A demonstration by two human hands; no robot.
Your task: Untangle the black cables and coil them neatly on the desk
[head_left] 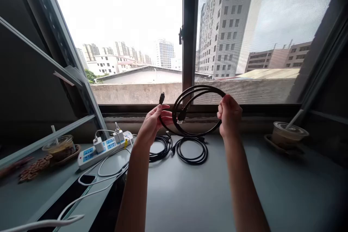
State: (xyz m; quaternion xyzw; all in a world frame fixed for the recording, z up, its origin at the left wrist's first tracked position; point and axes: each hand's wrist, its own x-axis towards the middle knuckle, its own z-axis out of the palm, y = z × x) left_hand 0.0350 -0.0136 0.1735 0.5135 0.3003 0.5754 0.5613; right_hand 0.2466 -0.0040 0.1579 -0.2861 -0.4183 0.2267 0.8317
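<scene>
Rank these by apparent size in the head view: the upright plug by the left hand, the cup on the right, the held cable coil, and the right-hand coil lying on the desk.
1. Held cable coil
2. Desk coil and right-hand cup: too alike to rank
3. Upright plug

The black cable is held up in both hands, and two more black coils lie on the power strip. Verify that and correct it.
The two black coils lie on the table, not on the power strip, as the head view shows. The black cable is held up in both hands.
</scene>
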